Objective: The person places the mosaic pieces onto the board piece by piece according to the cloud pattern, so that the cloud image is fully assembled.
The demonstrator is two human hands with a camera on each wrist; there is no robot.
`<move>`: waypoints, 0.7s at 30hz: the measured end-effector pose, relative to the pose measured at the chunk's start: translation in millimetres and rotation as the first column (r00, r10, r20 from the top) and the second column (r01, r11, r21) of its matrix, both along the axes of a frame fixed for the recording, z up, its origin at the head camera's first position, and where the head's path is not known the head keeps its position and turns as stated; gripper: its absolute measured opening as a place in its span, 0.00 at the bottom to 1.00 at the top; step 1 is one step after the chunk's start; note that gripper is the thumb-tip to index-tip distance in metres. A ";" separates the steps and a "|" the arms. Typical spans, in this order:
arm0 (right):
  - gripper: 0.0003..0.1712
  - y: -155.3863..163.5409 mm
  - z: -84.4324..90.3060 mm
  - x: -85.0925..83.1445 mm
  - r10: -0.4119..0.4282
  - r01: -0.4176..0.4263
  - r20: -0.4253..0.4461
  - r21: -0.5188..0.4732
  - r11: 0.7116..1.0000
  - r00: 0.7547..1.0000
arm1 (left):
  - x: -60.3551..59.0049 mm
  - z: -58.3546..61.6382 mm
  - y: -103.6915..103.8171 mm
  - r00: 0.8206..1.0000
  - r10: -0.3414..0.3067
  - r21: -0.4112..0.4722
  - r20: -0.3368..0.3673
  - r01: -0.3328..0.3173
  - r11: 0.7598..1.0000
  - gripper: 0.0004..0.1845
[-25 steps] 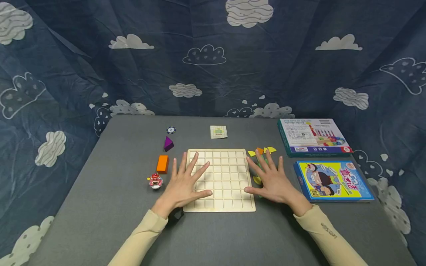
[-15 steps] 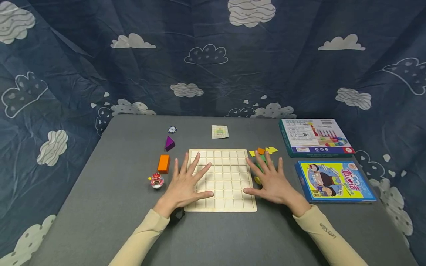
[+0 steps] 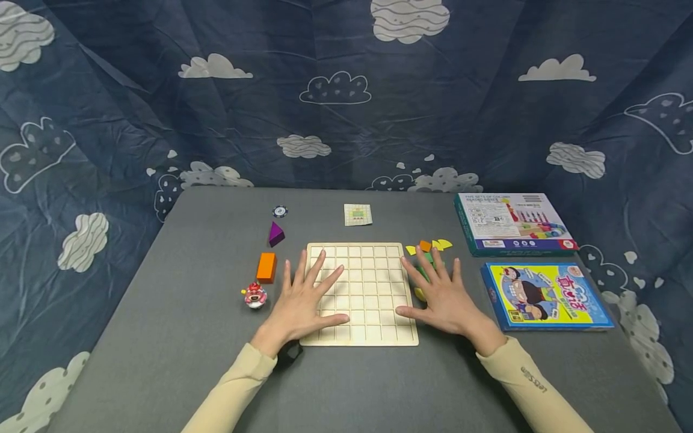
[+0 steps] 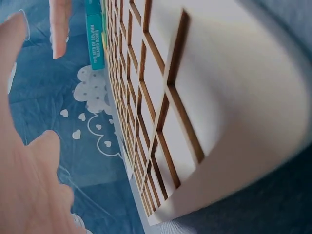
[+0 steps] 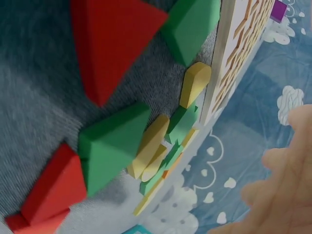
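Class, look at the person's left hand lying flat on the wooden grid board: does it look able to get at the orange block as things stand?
Probably yes. The left hand lies open on the grid board's left edge, and the orange block sits just to its left on the table with nothing between them.

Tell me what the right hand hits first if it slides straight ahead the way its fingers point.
Probably the small pile of foam pieces just beyond the right hand: the green piece at its fingertips, then the orange piece and yellow curved pieces. Depth is hard to judge; some pieces already lie under the hand.

One grid board (image 3: 364, 282), two boxes (image 3: 512, 224) (side by side), two hands (image 3: 299, 304).
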State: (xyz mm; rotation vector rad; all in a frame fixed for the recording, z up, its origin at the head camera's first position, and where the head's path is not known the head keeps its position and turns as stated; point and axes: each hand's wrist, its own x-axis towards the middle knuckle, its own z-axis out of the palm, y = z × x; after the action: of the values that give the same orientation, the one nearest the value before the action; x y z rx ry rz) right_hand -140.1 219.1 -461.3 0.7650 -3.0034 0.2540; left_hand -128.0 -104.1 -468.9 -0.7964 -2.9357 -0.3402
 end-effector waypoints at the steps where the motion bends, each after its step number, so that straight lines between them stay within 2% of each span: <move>1: 0.56 0.1 -0.5 0.3 0.000 0.000 0.001 -0.015 1.000 1.000 | 1.4 -0.6 0.1 1.000 0.005 0.008 0.005 -0.005 1.000 0.51; 3: 0.55 0.8 -1.4 1.0 -0.009 0.009 0.006 -0.042 0.999 1.000 | 5.6 -2.1 0.3 0.999 0.021 0.050 0.037 -0.022 0.998 0.53; 6: 0.53 3.3 -2.3 1.0 -0.039 0.042 0.024 -0.095 0.995 0.999 | 14.3 -5.9 0.0 0.990 0.051 0.136 0.128 -0.068 0.988 0.56; 9: 0.52 8.2 -2.6 1.6 -0.086 0.094 0.053 -0.152 0.984 0.995 | 24.8 -10.8 -1.1 0.968 0.076 0.206 0.238 -0.127 0.970 0.60; 12: 0.49 14.4 -2.4 1.4 -0.125 0.139 0.078 -0.212 0.967 0.989 | 33.8 -15.4 -3.1 0.947 0.092 0.244 0.307 -0.172 0.955 0.63; 16: 0.42 22.5 -2.9 -0.4 -0.177 0.192 0.078 -0.281 0.940 0.981 | 39.9 -20.7 -5.5 0.936 0.105 0.277 0.337 -0.205 0.939 0.68; 21: 0.32 27.2 -6.9 -1.3 -0.205 0.207 0.041 -0.331 0.921 0.978 | 41.8 -29.6 -6.6 0.948 0.108 0.261 0.300 -0.191 0.946 0.71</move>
State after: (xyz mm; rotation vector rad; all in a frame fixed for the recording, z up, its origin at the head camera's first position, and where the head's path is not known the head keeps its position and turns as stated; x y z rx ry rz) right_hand -141.3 246.3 -468.2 0.4130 -2.8952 0.7325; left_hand -86.2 -110.7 -498.5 -0.5152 -3.0693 -0.9133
